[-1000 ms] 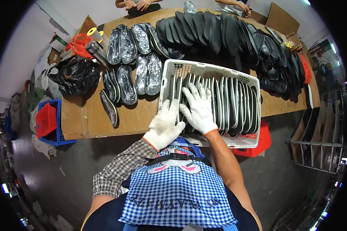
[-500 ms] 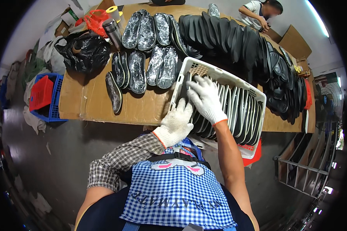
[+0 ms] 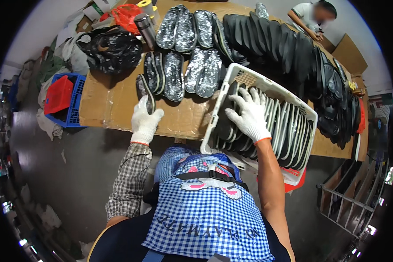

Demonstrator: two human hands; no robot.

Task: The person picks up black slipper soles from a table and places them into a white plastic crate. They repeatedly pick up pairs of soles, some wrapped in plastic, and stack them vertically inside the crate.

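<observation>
My left hand (image 3: 145, 121), in a white knit glove, is at the near end of a single dark sole with a pale edge (image 3: 145, 89) lying on the table. Its thumb stands apart from the fingers, and the fingers touch or nearly touch the sole. My right hand (image 3: 249, 115), gloved too, rests with spread fingers over the left end of a white plastic basket (image 3: 214, 120). Under it, a row of black soles with pale edges (image 3: 277, 131) stands packed on edge. The surface beneath the right palm is hidden.
Shiny, film-covered soles (image 3: 174, 76) lie behind my left hand. Many black footwear pieces (image 3: 266, 41) line the far and right side. A black plastic bag (image 3: 109, 50), steel flask (image 3: 145, 29) and blue crate (image 3: 76, 98) are leftward. Another person (image 3: 310, 19) works at far right.
My left hand has left the basket and moved left to the lone sole, its fingers spreading. My right hand stays over the basket. The whole view has shifted slightly.
</observation>
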